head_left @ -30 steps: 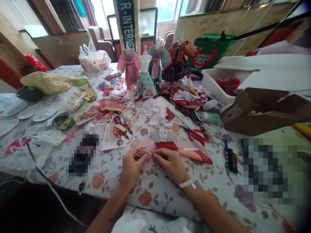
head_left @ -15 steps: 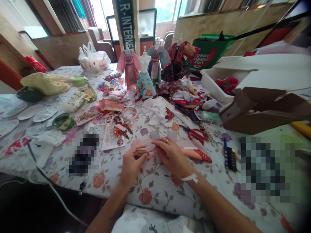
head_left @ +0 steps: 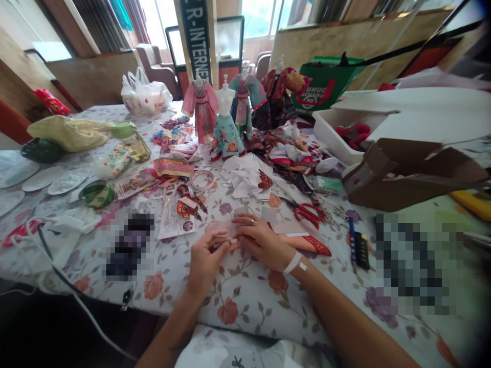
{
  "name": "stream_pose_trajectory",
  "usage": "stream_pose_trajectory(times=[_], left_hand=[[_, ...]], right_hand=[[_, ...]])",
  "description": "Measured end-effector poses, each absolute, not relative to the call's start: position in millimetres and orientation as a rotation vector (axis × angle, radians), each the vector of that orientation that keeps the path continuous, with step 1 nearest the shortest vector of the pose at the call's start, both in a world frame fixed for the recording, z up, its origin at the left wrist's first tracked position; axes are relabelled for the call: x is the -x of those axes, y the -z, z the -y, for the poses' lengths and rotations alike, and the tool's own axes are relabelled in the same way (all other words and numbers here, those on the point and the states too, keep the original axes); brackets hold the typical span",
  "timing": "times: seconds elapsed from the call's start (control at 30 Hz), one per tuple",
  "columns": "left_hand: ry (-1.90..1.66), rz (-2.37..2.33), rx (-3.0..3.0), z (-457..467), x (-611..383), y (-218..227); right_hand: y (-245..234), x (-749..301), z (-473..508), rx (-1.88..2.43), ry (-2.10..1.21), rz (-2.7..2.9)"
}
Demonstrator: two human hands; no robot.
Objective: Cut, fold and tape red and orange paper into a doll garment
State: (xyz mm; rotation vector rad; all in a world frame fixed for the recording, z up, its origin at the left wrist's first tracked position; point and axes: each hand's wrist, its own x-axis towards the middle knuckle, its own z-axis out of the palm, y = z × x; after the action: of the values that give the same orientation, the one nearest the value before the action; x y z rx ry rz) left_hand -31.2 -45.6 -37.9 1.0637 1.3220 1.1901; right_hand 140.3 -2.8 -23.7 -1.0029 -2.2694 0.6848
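Note:
A strip of peach-orange fabric with a red patterned end [head_left: 307, 244] lies across the floral tablecloth in front of me. My left hand [head_left: 207, 255] pinches its left end between thumb and fingers. Close beside it, my right hand [head_left: 263, 243] has its fingers bent down over the same strip, thumb side near the left fingertips. The fingers partly cover the fabric between the hands. A white band [head_left: 293, 262] circles my right wrist. Thin, pale translucent material [head_left: 220, 227] shows just beyond the fingers.
Red-handled scissors [head_left: 310, 214] lie beyond my right hand, with white cloth [head_left: 247, 176] farther back. Dressed doll forms, including one in a turquoise skirt [head_left: 227, 138], stand at the back. A brown cardboard box [head_left: 368, 184] is at right; a tape roll [head_left: 202, 179] lies left of centre.
The hands stay close together on the fabric. My right hand has turned slightly at the wrist, its fingers shifting a little. The whole view has swung slightly.

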Motion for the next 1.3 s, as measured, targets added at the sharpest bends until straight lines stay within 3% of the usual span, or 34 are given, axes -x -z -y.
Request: stream_pose_trajectory(times=[0.93, 1.2, 1.3], left_hand=[[-1.158, -1.397, -1.228, 46.5, 33.7, 41.3], [-0.824, -1.525, -1.583, 32.6, 63.7, 24.4], [-0.96, -1.759, -1.872, 36.8, 59.7, 11.6]], right_hand=[[29.2, -134.6, 8.5, 0.961, -0.698, 2.13], [20.9, -168.3, -4.9, 1.318, -0.553, 1.301], [25.3, -166.2, -6.7, 1.343, -0.569, 1.2]])
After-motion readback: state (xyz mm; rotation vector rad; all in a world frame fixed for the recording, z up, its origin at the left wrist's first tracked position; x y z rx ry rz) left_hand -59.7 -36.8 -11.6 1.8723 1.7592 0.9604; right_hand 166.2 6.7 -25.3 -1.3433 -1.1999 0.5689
